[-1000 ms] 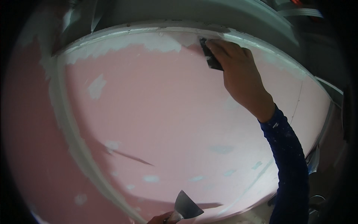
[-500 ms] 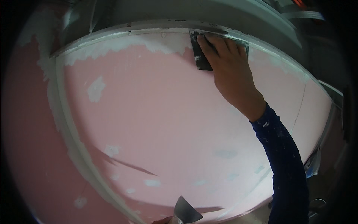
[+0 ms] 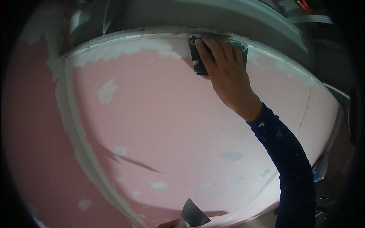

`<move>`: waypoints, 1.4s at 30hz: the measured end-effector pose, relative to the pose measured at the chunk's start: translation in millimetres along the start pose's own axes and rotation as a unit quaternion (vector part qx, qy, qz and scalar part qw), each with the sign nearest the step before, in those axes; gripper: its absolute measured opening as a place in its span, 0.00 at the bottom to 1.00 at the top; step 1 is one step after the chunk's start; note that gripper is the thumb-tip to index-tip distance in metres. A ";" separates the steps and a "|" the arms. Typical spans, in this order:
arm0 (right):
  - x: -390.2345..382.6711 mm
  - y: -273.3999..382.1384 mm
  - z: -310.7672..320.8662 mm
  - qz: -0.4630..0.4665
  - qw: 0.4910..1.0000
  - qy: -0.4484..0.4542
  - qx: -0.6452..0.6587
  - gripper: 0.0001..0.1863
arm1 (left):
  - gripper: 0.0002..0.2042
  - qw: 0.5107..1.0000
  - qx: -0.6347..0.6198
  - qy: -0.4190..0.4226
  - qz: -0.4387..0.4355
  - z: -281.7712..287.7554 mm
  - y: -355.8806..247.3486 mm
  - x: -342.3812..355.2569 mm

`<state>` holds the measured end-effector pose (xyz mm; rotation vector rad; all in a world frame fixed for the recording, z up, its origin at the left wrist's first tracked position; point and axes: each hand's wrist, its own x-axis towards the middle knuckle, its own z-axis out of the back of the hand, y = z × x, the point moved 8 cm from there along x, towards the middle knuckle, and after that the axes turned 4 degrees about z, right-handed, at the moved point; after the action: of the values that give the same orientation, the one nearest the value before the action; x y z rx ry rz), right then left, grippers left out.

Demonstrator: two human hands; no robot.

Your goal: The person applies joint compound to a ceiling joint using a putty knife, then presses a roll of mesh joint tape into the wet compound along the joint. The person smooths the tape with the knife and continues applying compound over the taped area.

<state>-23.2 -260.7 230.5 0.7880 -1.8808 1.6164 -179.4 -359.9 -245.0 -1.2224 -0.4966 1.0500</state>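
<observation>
My right hand (image 3: pixel 230 78) presses a dark, flat square plate (image 3: pixel 198 62) against the top edge of a pink wallboard (image 3: pixel 163 114). Its fingers lie over the plate, whose face and corners carry white smears; I cannot make out its exact kind. At the lower edge my left hand (image 3: pixel 167 224) shows only in part, closed round the handle of a putty knife (image 3: pixel 194 213). The knife's wide metal blade points up, apart from the plate. A band of white joint compound (image 3: pixel 125 53) runs along the board's top, left of the plate.
Above the board runs a pale ledge (image 3: pixel 114 40) under a dark grey surface. A compound-covered corner strip (image 3: pixel 72 110) borders the board on the left. Several dried compound patches (image 3: pixel 107 91) dot the pink face. A clear plastic piece (image 3: pixel 320 171) hangs at the right edge.
My right hand and the square plate have slid a little to the left along the top edge. My left hand still holds the putty knife low in view. The whole view has shifted slightly.
</observation>
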 end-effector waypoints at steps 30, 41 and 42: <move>18.0 13.2 -17.3 -0.018 0.998 -0.013 0.052 0.32 | 0.24 0.999 -0.026 -0.035 0.016 4.4 3.8 -0.4; 6.7 26.0 6.8 -0.023 0.999 0.006 0.032 0.29 | 0.25 0.998 0.035 -0.061 -0.001 10.1 1.6 -3.7; 10.7 20.4 3.6 -0.030 0.999 0.008 0.031 0.31 | 0.25 0.996 0.045 -0.077 -0.019 12.5 0.6 -3.8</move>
<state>-45.4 -262.9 223.9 0.8475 -1.7848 1.6463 -191.4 -356.7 -240.8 -1.0547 -0.5827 1.1274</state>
